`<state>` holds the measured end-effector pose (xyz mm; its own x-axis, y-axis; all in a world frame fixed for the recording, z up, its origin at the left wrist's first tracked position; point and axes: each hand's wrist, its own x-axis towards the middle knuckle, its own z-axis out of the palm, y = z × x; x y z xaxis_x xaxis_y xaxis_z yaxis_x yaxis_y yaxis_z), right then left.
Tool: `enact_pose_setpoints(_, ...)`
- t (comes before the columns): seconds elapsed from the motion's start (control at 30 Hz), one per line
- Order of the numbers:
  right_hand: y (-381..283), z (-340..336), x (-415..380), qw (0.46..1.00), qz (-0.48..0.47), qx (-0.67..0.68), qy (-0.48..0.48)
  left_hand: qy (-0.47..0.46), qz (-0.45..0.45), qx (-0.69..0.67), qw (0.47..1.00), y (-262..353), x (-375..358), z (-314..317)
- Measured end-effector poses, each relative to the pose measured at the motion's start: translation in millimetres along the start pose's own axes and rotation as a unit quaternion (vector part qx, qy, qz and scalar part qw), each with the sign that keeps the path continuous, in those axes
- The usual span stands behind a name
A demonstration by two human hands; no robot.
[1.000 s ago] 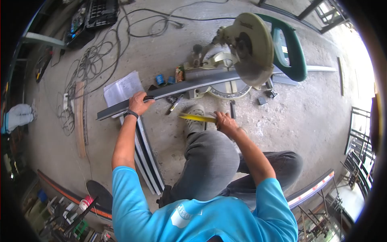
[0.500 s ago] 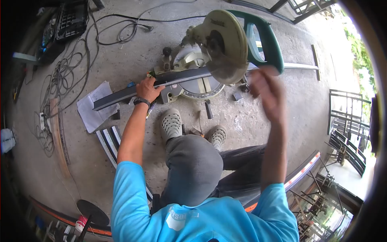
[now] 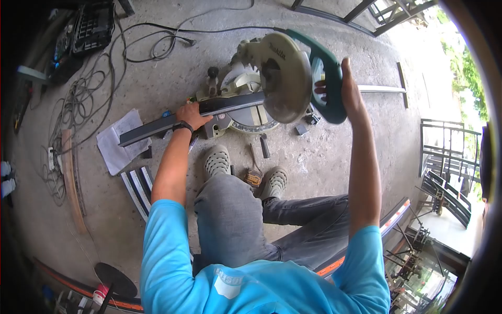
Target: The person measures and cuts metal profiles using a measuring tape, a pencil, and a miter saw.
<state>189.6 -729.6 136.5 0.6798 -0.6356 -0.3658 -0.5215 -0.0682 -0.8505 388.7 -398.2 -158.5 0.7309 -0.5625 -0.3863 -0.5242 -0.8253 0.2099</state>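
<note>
Dark metal profile (image 3: 172,123) lies across the bed of the miter saw (image 3: 261,89), on the concrete floor (image 3: 334,157) — no table here. Left hand (image 3: 191,112) presses down on the profile just left of the blade guard (image 3: 285,78), fingers wrapped over its top edge. Right hand (image 3: 345,86) is closed around the green saw handle (image 3: 327,78), head raised, blade clear of the profile.

Step in hand, as I read it: set up for a crosscut, stock held, saw gripped, cut not begun. Next move calls for a firm hold against the fence, left fingers well clear of the blade line, then a steady pull down on the handle.

Around the fingers: a tape measure (image 3: 254,179) sits on the floor between the person's shoes, nearer the body than the saw. Papers (image 3: 123,141) lie just beyond the profile's free end, left of the left hand, with more cut profile lengths (image 3: 137,188) below them. Cables (image 3: 94,89) sprawl farther left; a tool case (image 3: 94,23) lies at the far corner. Right of the right hand, metal railings (image 3: 449,157) and daylight — open-sided workshop.
</note>
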Motion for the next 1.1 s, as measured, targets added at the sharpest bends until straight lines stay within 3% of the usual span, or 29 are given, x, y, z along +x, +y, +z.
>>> enact_pose_setpoints(0.17,61,10,-19,0.994,0.011,0.110,-0.017,-0.002,-0.004,-0.009,1.000,3,-3,-5)
enact_pose_setpoints(0.43,67,21,-28,0.997,-0.030,0.014,0.066,0.021,0.016,-0.016,1.000,-3,5,12)
enact_pose_setpoints(1.1,107,30,-34,0.994,-0.077,0.025,0.074,0.023,0.004,-0.050,0.998,-4,8,17)
